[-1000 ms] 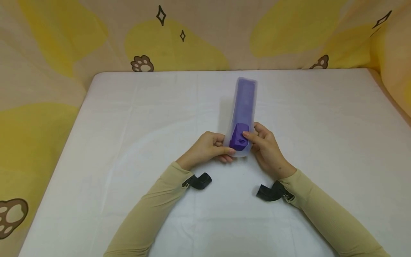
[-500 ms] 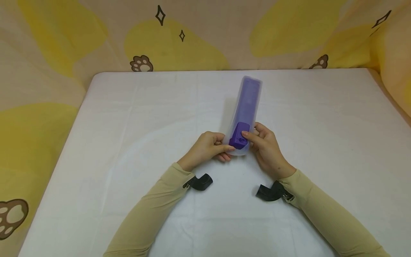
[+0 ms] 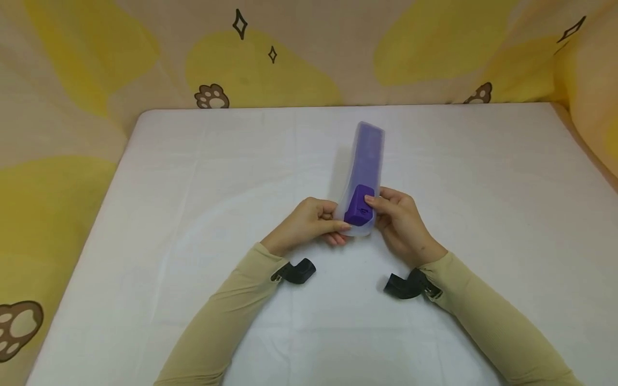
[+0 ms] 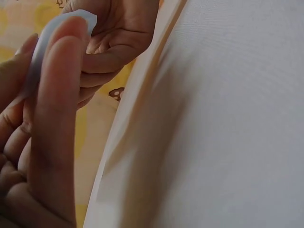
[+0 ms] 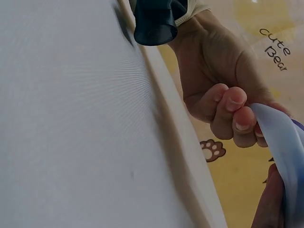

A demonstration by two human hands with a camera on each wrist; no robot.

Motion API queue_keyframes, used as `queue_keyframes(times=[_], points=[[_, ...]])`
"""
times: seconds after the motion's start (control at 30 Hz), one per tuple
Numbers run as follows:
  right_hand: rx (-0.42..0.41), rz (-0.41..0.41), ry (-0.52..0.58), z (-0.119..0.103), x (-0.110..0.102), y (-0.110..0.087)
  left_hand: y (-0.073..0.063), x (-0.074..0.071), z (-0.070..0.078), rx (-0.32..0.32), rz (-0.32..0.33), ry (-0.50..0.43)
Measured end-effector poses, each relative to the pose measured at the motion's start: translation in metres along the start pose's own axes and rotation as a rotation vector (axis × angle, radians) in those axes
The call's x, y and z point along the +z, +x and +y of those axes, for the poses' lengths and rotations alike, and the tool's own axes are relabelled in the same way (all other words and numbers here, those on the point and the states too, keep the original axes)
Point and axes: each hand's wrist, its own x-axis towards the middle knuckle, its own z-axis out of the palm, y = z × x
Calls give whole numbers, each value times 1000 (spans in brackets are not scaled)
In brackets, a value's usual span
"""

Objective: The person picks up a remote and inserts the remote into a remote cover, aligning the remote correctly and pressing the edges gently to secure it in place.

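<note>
A long, narrow, translucent purple plastic case (image 3: 369,153) is held up above the table, its far end pointing away from me. On its near end sits a dark purple clasp-like block (image 3: 358,212). My left hand (image 3: 309,222) pinches the near left corner, thumb on top and fingers beneath. My right hand (image 3: 404,222) grips the right edge, with the thumb on the purple block. In the left wrist view, the pale end of the case (image 4: 90,18) shows between the hands. The right wrist view has the curved edge of the case (image 5: 280,135) beside my left hand's curled fingers (image 5: 228,111).
A white-covered table (image 3: 217,171) spreads under both arms. Behind it hangs a yellow and beige patterned cloth (image 3: 309,64). Black curved mounts (image 3: 298,271) stick out from both sleeve cuffs, over the table.
The far end of the case swung slightly right, then back left and a little nearer to me. Both hands keep their hold, shifting only slightly.
</note>
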Motion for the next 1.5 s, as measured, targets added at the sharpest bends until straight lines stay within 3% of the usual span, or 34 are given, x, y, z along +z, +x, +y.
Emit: queue_keyframes(times=[0.5, 0.73, 1.27, 1.4, 1.5], points=[[106, 29, 73, -9, 1, 3, -4, -3, 1, 83, -49, -16], [106, 27, 106, -10, 1, 3, -3, -2, -1, 102, -63, -57], [27, -105, 16, -2, -1, 0, -3, -2, -1, 15, -20, -24], [-5, -124, -58, -2, -1, -1, -2, -3, -1, -35, -39, -19], [-36, -149, -162, -3, 0, -2, -2, -7, -2, -44, -1, 35]])
